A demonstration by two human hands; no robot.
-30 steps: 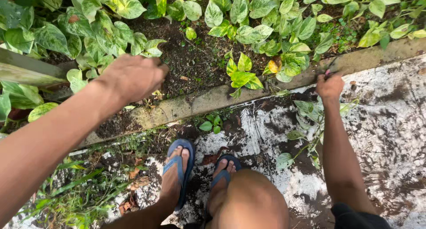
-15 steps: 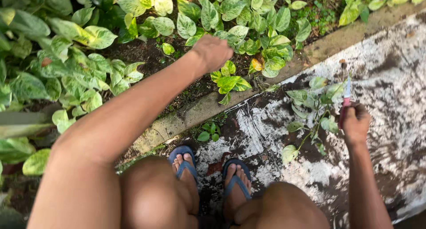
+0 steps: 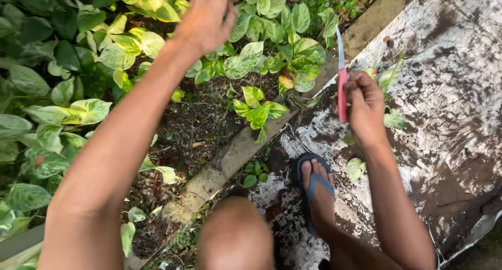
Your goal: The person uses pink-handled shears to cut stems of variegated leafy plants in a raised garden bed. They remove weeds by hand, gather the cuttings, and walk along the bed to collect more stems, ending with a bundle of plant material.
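**Knife held upright at the bed's edge**

Nearest the camera, at 6 o'clock, a bare knee fills the bottom of the view, with 1 foot in a blue sandal just beside it at 5 o'clock, standing on a stained, soil-smeared sheet.

Above the foot, at about 2 o'clock, the right hand is closed in a fist around the pink handle of a knife. The knife's long axis runs close to vertical in the view: handle low in the fist, thin pale blade pointing up and away toward 12 o'clock, its tip over the concrete kerb that runs diagonally between sheet and soil.

Past the kerb, a small yellow-green plant stands in bare soil near the centre.

Farthest, at 11 o'clock, the left hand reaches out over the dense variegated leaves; it is blurred, fingers loosely curled, and I cannot tell whether it holds anything.
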